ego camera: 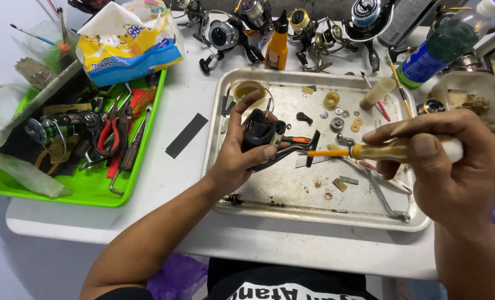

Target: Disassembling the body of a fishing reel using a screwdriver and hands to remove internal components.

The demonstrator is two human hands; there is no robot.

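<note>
White tabletop [170, 183], head view: steel tray [292, 214] at centre, green tool tray [92, 194] to my left, a row of fishing reels [225, 36] along the far edge.

Item: black reel body [261, 133], orange trim, held over the steel tray in my left hand [236, 155], fingers closed around it.

Right hand [453, 166]: clenched on a yellow-and-white screwdriver [392, 150], orange shaft level, tip just beside the reel's handle arm, possibly touching.

Step, as I judge it: working a side screw. Next calls for seating the tip squarely and keeping the body steady.

Loose washers [354, 123] and small parts lie in the tray.
</note>
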